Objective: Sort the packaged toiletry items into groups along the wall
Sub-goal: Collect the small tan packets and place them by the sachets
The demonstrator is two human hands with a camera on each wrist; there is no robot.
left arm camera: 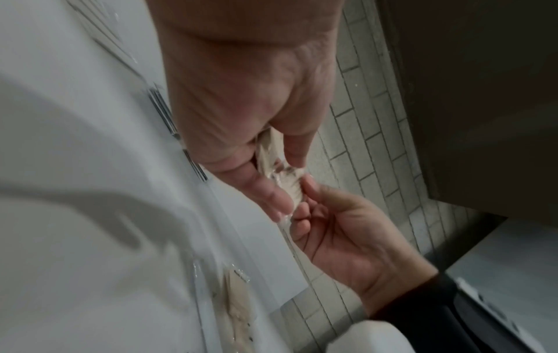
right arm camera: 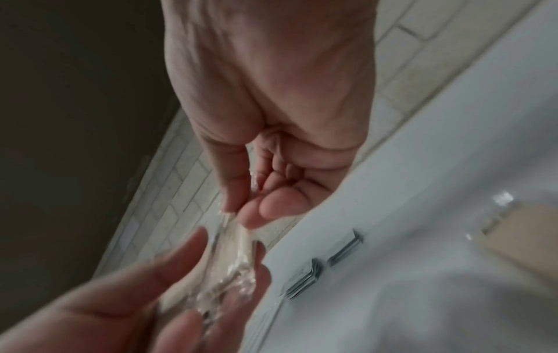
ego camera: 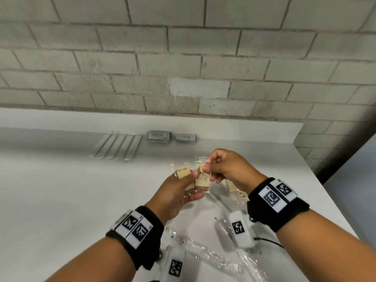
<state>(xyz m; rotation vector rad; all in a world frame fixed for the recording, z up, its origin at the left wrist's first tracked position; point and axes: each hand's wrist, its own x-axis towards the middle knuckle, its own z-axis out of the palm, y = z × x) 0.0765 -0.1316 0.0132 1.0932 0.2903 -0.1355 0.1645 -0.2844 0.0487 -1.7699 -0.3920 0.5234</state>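
A grey brick wall (ego camera: 183, 64) rises behind a white table (ego camera: 61, 190), and along its foot the sorted groups already stand: a row of long clear-wrapped sticks (ego camera: 118, 147), then a stack of grey sachets (ego camera: 158, 136), then a smaller grey packet (ego camera: 185, 137) just beside it. Nearer the person, loose clear wrappers (ego camera: 205, 255) and a few more tan packets (ego camera: 237, 190) lie unsorted on the table under the right wrist. Above the table's middle, the left hand (ego camera: 179, 192) holds a wrapped bath soap (ego camera: 182, 172) with its thumb pressed over it and the fingers curled beneath, while the right hand (ego camera: 225, 169) pinches the top of a second soap packet (ego camera: 203, 177) between thumb and forefinger, its other fingers curled in. The two packets touch, the second half resting on the left palm. The step looks like stacking matching soaps in the left hand before setting them down. To do it well, the right hand would do best to square the packets label-up and edge to edge, letting go only once the left thumb clamps both, since the slick film likely slides. A bare stretch of table to the right of the grey packet seems the natural spot for a soap group.
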